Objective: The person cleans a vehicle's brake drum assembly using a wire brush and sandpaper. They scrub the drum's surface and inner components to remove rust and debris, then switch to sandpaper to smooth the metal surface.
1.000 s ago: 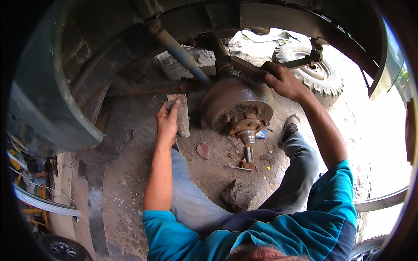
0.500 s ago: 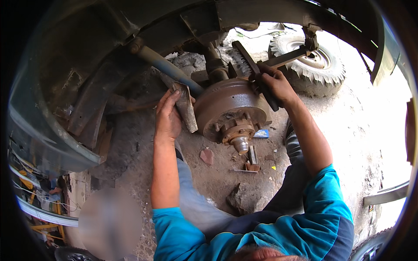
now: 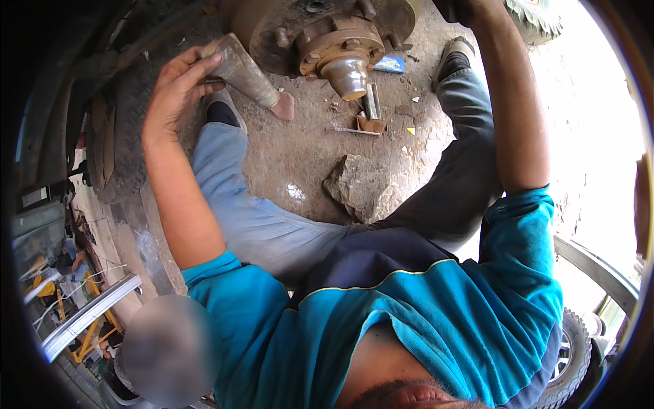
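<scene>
My left hand [image 3: 176, 92] is closed on the upper end of a tapered, dull grey-brown curved piece [image 3: 244, 71], thumb on top and fingers beneath. That piece slants down to the right, just left of a rusty brake drum [image 3: 262, 27] with a hub [image 3: 340, 44] and a shiny metal end cap [image 3: 345, 78]. At the top edge, right of the drum, my right hand [image 3: 477, 10] is closed and partly cut off. The wire brush it grips shows its bristles only in the earlier frame; now the picture's edge hides most of it.
On the dirt floor lie a large rock [image 3: 364, 187], a short metal tube [image 3: 372, 102], a reddish flat fragment [image 3: 283, 107] and a blue packet [image 3: 390, 65]. My legs spread either side of the rock. A tyre [image 3: 535, 20] lies at the upper right.
The view has tipped down toward my body, so the drum sits higher in it. My left hand with the tapered piece has moved left, away from the drum. The brush has left the view.
</scene>
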Motion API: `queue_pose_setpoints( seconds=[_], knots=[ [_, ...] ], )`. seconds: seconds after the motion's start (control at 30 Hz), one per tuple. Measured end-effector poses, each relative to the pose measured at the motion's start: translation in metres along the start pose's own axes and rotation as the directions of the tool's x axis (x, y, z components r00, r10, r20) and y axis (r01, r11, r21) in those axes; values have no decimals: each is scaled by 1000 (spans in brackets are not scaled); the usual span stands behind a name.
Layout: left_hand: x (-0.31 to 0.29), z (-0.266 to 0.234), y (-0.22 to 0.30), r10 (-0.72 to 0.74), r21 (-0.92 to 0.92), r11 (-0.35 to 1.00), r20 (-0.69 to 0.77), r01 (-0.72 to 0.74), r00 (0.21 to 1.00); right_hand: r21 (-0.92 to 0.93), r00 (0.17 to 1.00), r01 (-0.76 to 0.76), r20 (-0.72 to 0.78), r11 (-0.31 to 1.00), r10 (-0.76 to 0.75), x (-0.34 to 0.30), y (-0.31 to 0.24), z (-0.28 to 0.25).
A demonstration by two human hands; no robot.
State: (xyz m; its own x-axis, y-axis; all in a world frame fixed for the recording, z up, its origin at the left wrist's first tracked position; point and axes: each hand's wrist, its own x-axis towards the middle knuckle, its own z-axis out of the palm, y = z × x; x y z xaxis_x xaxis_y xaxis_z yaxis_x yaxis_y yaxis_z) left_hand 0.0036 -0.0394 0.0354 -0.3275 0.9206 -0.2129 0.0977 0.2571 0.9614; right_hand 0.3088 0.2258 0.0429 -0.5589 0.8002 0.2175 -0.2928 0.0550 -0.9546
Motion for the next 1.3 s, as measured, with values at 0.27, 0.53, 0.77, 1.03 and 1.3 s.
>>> queue_pose_setpoints(
  seconds=[0.27, 0.53, 0.77, 1.03, 1.3],
  knots=[
    [8, 1, -70, -488, 498, 749, -31, 437, 872, -17, 997, 63, -35, 998, -64, -1, 4, 9],
    [39, 27, -153, -504, 594, 699, 14, 398, 864, -111, 997, 28, -66, 993, -36, -9, -7, 18],
    [46, 106, -176, -491, 444, 808, 148, 386, 858, -148, 984, 117, -116, 982, -135, -20, -9, 26],
    [50, 159, -196, -500, 429, 822, 227, 375, 836, -166, 930, 328, 229, 930, -287, -56, -15, 2],
    [75, 169, -225, -477, 391, 831, 135, 396, 868, -332, 940, 256, 306, 908, -153, -84, -17, -5]
  ],
)
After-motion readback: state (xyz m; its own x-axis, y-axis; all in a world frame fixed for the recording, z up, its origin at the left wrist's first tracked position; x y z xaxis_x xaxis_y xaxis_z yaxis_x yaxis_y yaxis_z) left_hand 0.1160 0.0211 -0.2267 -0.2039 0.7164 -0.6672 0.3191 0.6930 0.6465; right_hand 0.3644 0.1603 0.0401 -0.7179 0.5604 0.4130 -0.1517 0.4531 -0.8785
